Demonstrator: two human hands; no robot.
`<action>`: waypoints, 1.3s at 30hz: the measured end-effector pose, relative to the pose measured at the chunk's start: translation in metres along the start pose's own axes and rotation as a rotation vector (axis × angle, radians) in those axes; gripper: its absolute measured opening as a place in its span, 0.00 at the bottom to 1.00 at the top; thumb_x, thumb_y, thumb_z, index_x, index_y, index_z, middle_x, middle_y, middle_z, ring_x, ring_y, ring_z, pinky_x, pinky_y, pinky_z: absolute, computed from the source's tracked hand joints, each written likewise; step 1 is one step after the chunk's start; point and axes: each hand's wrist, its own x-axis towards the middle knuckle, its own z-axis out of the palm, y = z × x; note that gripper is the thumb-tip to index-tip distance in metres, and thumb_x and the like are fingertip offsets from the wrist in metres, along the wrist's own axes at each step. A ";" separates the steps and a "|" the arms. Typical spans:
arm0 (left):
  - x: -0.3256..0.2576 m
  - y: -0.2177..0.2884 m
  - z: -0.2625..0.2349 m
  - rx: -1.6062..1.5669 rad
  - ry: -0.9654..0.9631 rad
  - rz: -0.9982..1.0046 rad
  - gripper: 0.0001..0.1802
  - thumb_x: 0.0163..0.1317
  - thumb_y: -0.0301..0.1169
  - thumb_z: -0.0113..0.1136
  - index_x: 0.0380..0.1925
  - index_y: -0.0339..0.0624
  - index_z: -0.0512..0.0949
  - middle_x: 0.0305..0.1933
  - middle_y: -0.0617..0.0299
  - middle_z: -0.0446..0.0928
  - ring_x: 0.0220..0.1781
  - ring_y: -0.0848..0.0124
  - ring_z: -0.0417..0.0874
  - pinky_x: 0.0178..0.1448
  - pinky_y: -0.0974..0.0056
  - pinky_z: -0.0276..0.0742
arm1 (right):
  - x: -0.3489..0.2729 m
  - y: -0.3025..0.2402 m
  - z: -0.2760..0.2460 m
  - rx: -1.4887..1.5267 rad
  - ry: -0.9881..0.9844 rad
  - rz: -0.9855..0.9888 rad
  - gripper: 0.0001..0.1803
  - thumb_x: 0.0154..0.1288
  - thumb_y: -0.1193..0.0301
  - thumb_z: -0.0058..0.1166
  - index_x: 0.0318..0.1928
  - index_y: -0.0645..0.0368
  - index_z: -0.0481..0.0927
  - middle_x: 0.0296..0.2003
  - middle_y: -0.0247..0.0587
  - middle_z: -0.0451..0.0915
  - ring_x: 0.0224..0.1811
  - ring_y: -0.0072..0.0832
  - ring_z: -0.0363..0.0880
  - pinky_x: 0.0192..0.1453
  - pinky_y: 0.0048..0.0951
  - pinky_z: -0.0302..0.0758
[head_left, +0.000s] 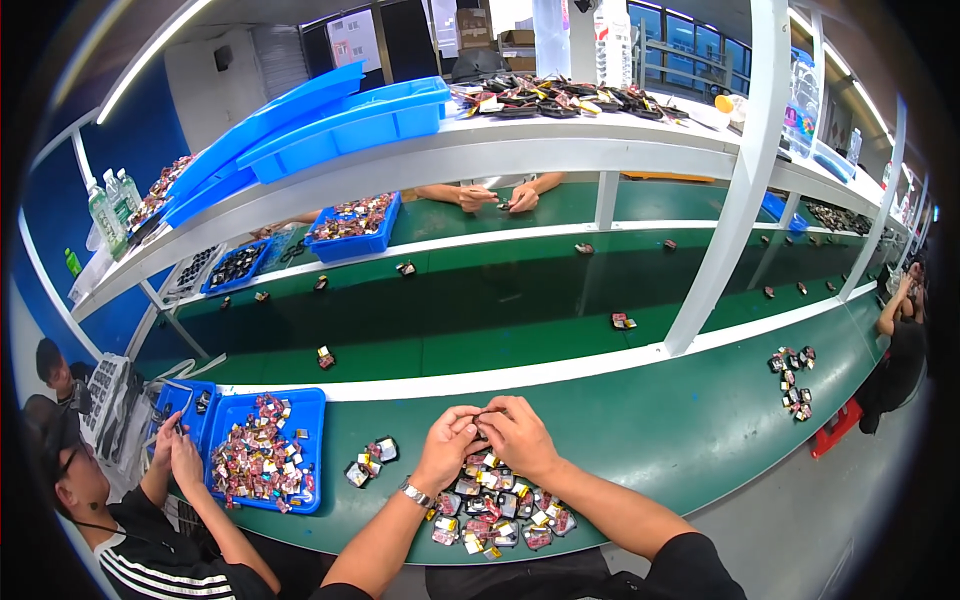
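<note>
My left hand (447, 447) and my right hand (519, 436) meet over the near edge of the green worktable, fingers pinched together. Between them is a small dark piece, mostly covered by the fingertips; it looks like one of the small black-cased electronic units. Right below my hands lies a pile of such units (498, 512), black casings with red, silver and yellow parts inside. A few more units (371, 461) sit to the left of my left wrist, which wears a metal-banded watch (415, 493).
A blue bin (318, 440) full of small red-and-yellow parts stands left, beside a seated co-worker (150, 530). Units ride the dark green conveyor (470, 340) beyond a white rail. A white post (725, 190) and a loaded shelf (540, 150) rise ahead. Another cluster of units (790, 380) lies right.
</note>
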 end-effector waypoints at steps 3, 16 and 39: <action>-0.001 -0.002 -0.004 0.047 0.007 0.018 0.13 0.71 0.22 0.47 0.54 0.39 0.68 0.53 0.58 0.77 0.54 0.73 0.79 0.55 0.65 0.82 | 0.003 0.003 0.002 0.110 -0.002 0.088 0.08 0.55 0.79 0.63 0.37 0.63 0.81 0.40 0.41 0.78 0.38 0.33 0.81 0.41 0.29 0.80; 0.013 0.003 -0.020 0.241 0.212 0.317 0.12 0.69 0.23 0.48 0.50 0.32 0.71 0.51 0.49 0.78 0.49 0.65 0.82 0.50 0.64 0.81 | 0.100 0.139 0.022 0.076 0.124 0.751 0.07 0.53 0.76 0.64 0.35 0.64 0.84 0.30 0.46 0.85 0.35 0.34 0.85 0.43 0.31 0.79; 0.001 0.008 -0.004 0.362 -0.128 0.006 0.19 0.72 0.29 0.50 0.59 0.31 0.70 0.54 0.55 0.78 0.47 0.71 0.82 0.52 0.67 0.81 | 0.024 0.011 -0.040 0.407 -0.509 0.483 0.10 0.59 0.77 0.62 0.40 0.63 0.77 0.33 0.42 0.78 0.36 0.33 0.80 0.43 0.28 0.77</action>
